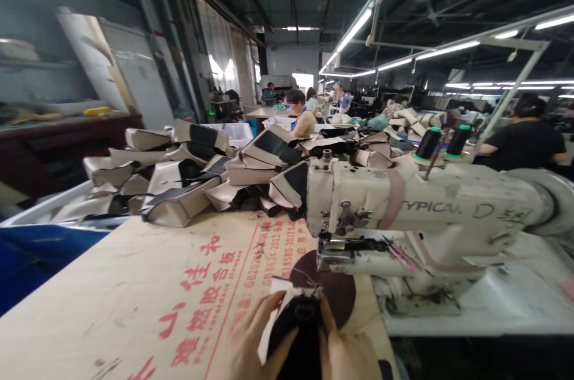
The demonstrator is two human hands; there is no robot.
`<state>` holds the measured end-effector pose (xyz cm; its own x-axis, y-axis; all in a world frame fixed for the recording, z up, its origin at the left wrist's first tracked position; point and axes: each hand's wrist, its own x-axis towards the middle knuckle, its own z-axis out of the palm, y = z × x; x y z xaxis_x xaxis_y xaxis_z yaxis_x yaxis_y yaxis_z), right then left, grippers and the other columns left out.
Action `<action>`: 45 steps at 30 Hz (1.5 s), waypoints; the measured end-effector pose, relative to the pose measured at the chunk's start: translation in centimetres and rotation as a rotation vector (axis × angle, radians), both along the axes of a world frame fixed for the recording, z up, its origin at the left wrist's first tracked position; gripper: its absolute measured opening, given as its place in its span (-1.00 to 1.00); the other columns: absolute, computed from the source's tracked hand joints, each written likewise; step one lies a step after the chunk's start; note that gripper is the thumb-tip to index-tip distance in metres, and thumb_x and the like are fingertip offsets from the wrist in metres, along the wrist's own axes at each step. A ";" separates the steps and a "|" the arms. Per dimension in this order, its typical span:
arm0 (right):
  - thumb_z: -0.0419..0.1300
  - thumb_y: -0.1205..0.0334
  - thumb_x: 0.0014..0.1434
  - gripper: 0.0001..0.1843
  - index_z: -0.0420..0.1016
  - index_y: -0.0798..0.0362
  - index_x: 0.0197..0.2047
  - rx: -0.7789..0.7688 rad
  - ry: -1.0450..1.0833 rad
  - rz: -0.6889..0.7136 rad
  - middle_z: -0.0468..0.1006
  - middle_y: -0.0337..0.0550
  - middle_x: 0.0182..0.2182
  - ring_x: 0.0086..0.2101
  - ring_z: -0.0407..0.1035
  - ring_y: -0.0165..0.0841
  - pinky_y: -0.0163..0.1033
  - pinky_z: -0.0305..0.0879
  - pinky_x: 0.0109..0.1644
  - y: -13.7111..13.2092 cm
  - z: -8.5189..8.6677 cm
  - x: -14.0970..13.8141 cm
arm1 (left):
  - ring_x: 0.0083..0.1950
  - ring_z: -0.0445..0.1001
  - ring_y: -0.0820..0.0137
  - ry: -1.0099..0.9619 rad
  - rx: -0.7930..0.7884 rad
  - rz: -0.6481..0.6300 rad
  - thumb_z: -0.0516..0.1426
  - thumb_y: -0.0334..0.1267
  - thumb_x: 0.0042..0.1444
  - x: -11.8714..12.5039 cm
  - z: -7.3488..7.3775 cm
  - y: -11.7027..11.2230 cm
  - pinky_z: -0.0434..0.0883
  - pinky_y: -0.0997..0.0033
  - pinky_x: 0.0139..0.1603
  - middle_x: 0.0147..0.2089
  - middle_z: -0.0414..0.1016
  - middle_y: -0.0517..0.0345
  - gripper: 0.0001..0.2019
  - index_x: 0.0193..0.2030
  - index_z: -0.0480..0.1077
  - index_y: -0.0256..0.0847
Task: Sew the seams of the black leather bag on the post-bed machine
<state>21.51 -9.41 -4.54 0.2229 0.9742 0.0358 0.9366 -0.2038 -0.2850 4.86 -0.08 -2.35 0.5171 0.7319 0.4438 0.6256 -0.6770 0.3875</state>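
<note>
Between my two hands is a sewn piece [301, 323], black on the side toward me with a pale outer panel at its left edge. My left hand [253, 332] grips its left side, fingers on the pale panel and thumb across the black part. The fingers of my right hand [343, 347] press against its right side. Loose thread ends show at its far edge. It is held above a plywood board [147, 290] with red printing, in front of a dark round patch [338, 293] near the sewing machine's needle area. The piece's lower end runs out of view.
A cream sewing machine [430, 207] stands at the right with pink-handled snips [401, 256] on it and black thread spools [428, 144] behind. Beige-and-black sewn pieces [179, 198] lie heaped beyond the board. A blue bin [45, 260] is at the left. Other people sit farther back.
</note>
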 end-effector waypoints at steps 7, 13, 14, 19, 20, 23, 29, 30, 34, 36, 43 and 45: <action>0.01 0.39 0.17 -0.42 0.05 0.03 0.26 0.075 0.009 0.138 0.54 -0.06 -0.44 -0.45 0.46 -0.18 -0.17 0.39 -0.37 0.5 0.1 5.3 | -0.04 0.49 0.39 0.107 -0.111 -0.359 -0.02 -0.28 0.17 3.5 1.1 3.4 0.42 0.50 -0.02 -0.03 0.51 0.22 -0.70 0.01 0.40 -0.04; 0.03 0.36 0.21 -0.60 0.26 0.02 0.13 0.392 0.326 0.282 0.38 -0.14 0.02 0.02 0.26 -0.31 -0.18 0.20 0.12 3.6 -0.2 6.1 | 0.01 0.45 0.38 0.108 -0.197 -0.336 -0.03 -0.28 0.18 4.4 0.0 4.2 0.40 0.45 0.03 0.03 0.46 0.19 -0.68 0.05 0.37 -0.06; 0.01 0.37 0.22 -0.63 0.29 0.05 0.11 0.416 0.385 0.324 0.39 -0.15 0.00 0.02 0.26 -0.35 -0.22 0.18 0.14 3.9 -0.4 6.1 | 0.02 0.44 0.37 0.114 -0.215 -0.345 -0.02 -0.26 0.18 4.4 0.3 4.3 0.39 0.43 0.05 0.04 0.46 0.19 -0.68 0.05 0.37 -0.06; -0.03 0.32 0.25 -0.76 0.39 0.12 -0.08 0.363 0.466 0.567 0.51 -0.14 -0.22 -0.21 0.40 -0.38 -0.33 0.29 -0.09 3.8 -1.0 6.5 | -0.04 0.48 0.41 0.226 -0.491 -0.612 -0.03 -0.24 0.21 3.7 3.1 5.3 0.40 0.51 0.00 -0.03 0.51 0.25 -0.70 0.03 0.38 0.01; -0.04 0.30 0.26 -0.77 0.40 0.12 -0.13 0.333 0.454 0.591 0.52 -0.15 -0.31 -0.30 0.41 -0.38 -0.34 0.30 -0.18 3.6 -1.1 6.6 | -0.06 0.49 0.42 0.236 -0.541 -0.647 -0.03 -0.23 0.21 3.5 3.5 5.3 0.40 0.53 -0.02 -0.05 0.52 0.27 -0.71 0.03 0.38 0.03; -0.06 0.27 0.27 -0.78 0.39 0.10 -0.23 0.274 0.445 0.580 0.49 -0.19 -0.44 -0.43 0.39 -0.41 -0.37 0.22 -0.34 3.2 -1.1 6.6 | -0.04 0.47 0.39 0.229 -0.566 -0.605 0.06 -0.17 0.15 3.3 3.4 4.9 0.37 0.51 -0.01 -0.03 0.51 0.26 -0.71 0.02 0.37 0.04; -0.08 0.26 0.28 -0.72 0.30 0.09 -0.43 0.263 0.392 0.468 0.44 -0.24 -0.51 -0.47 0.35 -0.44 -0.37 0.10 -0.41 2.9 -0.4 6.1 | -0.39 0.40 0.47 0.138 -0.400 -0.224 -0.08 -0.16 0.22 5.7 2.4 2.1 0.28 0.56 -0.38 -0.40 0.42 0.21 -0.73 -0.38 0.35 -0.17; -0.08 0.27 0.27 -0.73 0.29 0.08 -0.44 0.261 0.384 0.453 0.44 -0.24 -0.51 -0.47 0.35 -0.45 -0.36 0.08 -0.41 2.8 -0.3 6.1 | -0.43 0.36 0.48 0.151 -0.386 -0.179 -0.09 -0.17 0.22 6.2 2.4 1.8 0.24 0.54 -0.42 -0.45 0.37 0.23 -0.72 -0.44 0.31 -0.19; -0.05 0.30 0.25 -0.77 0.29 0.08 -0.43 0.261 0.372 0.436 0.43 -0.25 -0.51 -0.47 0.35 -0.45 -0.36 0.08 -0.41 2.6 -0.1 5.8 | -0.57 0.16 0.51 0.230 -0.450 -0.078 -0.07 -0.14 0.15 7.5 2.3 2.5 0.03 0.51 -0.53 -0.62 0.12 0.31 -0.67 -0.61 0.11 -0.20; -0.04 0.31 0.25 -0.77 0.29 0.07 -0.44 0.256 0.385 0.422 0.43 -0.25 -0.51 -0.46 0.35 -0.44 -0.37 0.11 -0.40 2.6 -0.2 5.7 | -0.56 0.06 0.53 0.245 -0.596 -0.110 -0.06 -0.11 0.11 7.8 2.2 3.4 -0.03 0.51 -0.55 -0.64 0.00 0.34 -0.65 -0.64 0.06 -0.20; -0.01 0.36 0.23 -0.70 0.15 0.02 0.04 0.268 0.532 0.294 0.45 -0.20 -0.20 -0.25 0.40 -0.40 -0.38 0.30 -0.22 2.4 -0.3 5.3 | -0.57 -0.06 0.55 0.243 -0.910 -0.203 -0.02 -0.07 0.00 8.4 2.0 5.4 -0.12 0.49 -0.58 -0.66 -0.09 0.37 -0.66 -0.66 0.04 -0.19; -0.05 0.40 0.23 -0.66 0.18 0.02 0.07 0.321 0.327 0.354 0.42 -0.13 -0.14 -0.26 0.38 -0.37 -0.31 0.31 -0.22 2.4 -0.1 5.3 | -0.59 -0.05 0.55 0.228 -0.957 -0.206 -0.01 -0.06 0.00 8.3 1.9 5.3 -0.11 0.49 -0.59 -0.67 -0.06 0.38 -0.66 -0.65 0.06 -0.20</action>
<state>26.78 -7.05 -4.61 -0.0655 0.9430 0.3262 0.7850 0.2506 -0.5666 13.21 5.24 -0.43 0.6731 0.6154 -0.4101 0.6587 -0.2467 0.7108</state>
